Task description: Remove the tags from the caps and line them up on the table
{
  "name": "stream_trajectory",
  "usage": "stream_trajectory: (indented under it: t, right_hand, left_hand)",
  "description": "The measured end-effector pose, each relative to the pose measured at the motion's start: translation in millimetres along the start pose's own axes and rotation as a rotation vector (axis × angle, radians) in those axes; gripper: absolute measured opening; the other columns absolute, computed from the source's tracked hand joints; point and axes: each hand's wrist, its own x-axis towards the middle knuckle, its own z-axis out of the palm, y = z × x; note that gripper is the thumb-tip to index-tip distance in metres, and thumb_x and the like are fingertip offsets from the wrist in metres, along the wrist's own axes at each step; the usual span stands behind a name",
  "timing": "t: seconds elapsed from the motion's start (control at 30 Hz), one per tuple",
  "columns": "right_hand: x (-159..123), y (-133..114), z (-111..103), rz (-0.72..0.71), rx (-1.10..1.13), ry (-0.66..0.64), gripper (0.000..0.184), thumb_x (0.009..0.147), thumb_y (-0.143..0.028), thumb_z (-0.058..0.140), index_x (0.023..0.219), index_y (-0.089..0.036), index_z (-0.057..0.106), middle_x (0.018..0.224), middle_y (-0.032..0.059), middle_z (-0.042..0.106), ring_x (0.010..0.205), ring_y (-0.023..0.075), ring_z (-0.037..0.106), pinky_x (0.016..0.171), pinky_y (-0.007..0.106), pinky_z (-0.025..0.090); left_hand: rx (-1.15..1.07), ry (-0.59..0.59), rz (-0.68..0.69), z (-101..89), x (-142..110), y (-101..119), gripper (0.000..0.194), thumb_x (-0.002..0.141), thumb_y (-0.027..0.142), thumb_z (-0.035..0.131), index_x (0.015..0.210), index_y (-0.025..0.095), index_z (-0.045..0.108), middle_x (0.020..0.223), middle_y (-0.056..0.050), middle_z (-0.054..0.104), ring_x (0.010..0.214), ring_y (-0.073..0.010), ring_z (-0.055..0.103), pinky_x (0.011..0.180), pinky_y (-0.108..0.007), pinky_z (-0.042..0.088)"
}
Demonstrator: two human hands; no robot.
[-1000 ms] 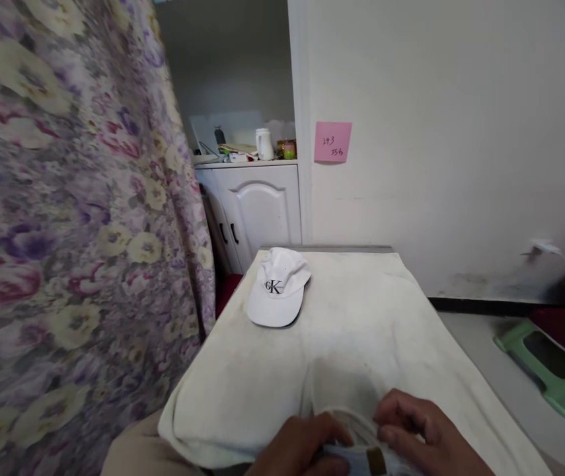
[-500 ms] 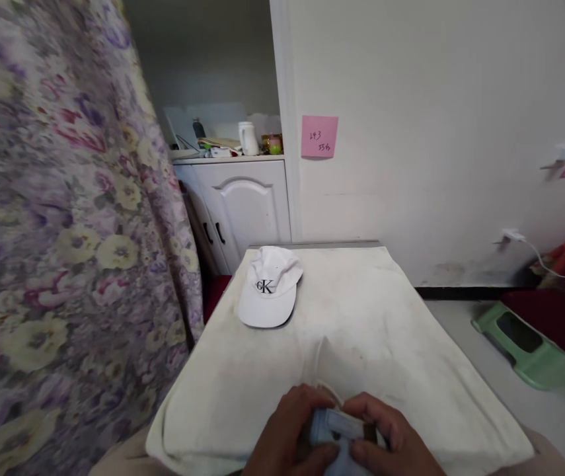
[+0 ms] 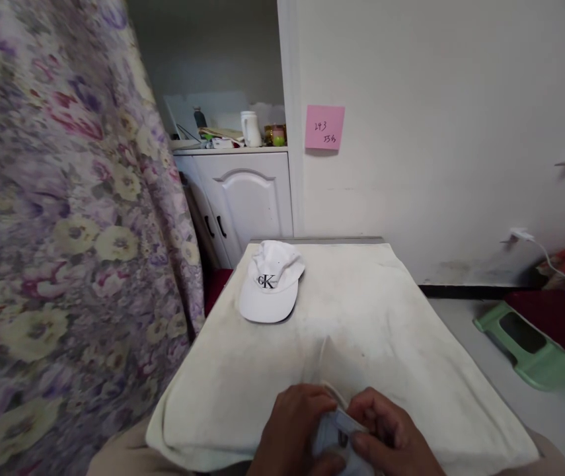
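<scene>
Both hands meet at the near edge of a table covered by a white cloth [image 3: 371,311]. My left hand [image 3: 292,430] and my right hand [image 3: 386,436] are closed together around a small pale blue-white fabric item [image 3: 334,436] with a dark tag or buckle on it. What the item is I cannot make out. A white cap [image 3: 269,281] with a black logo lies farther back on the left part of the cloth, well away from both hands.
A floral curtain [image 3: 59,218] hangs close along the left. Behind stands a white cabinet [image 3: 245,198] with a jug and small items on top. A pink note [image 3: 324,127] is stuck on the wall. A green plastic stool [image 3: 530,347] lies on the floor at right.
The hands have kept working the small fabric item, bunching it tighter between them. The view has shifted slightly; the cap has stayed put.
</scene>
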Motion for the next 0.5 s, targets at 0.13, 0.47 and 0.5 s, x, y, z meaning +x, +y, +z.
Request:
stream_trajectory:
  t: [0.13,0.47,0.5]
  right_hand:
    - [-2,-3,-4,-0.004,0.016,-0.017,0.043,0.073,-0.059,0.078,0.081,-0.023,0.056,0.066,-0.0056,0.047,0.062,0.0121,0.036,0.057,0.024,0.029]
    - [-6,-2,-7,0.010,0.095,-0.047,0.047,0.071,-0.062,0.078,0.076,-0.023,0.052,0.065,-0.0058,0.044,0.061,0.0118,0.034,0.056,0.024,0.027]
    - [-6,-3,-8,0.012,0.066,-0.033,0.046,0.072,-0.061,0.078,0.076,-0.023,0.052,0.065,-0.0057,0.044,0.061,0.0121,0.034,0.057,0.024,0.027]
  left_hand:
    - [0.161,-0.052,0.095,5.9,-3,-15,0.050,0.081,0.036,0.074,0.127,0.028,0.055,0.121,-0.009,0.066,0.109,-0.0278,0.059,0.096,-0.039,0.041]
    - [-0.117,-0.092,-0.274,10.1,3,14,0.039,0.073,0.020,0.068,0.111,0.026,0.064,0.104,-0.004,0.064,0.100,-0.0261,0.054,0.089,-0.036,0.040]
    - [-0.154,-0.100,-0.318,8.8,4,18,0.041,0.071,0.018,0.068,0.111,0.025,0.064,0.105,-0.005,0.063,0.101,-0.0262,0.053,0.089,-0.036,0.039]
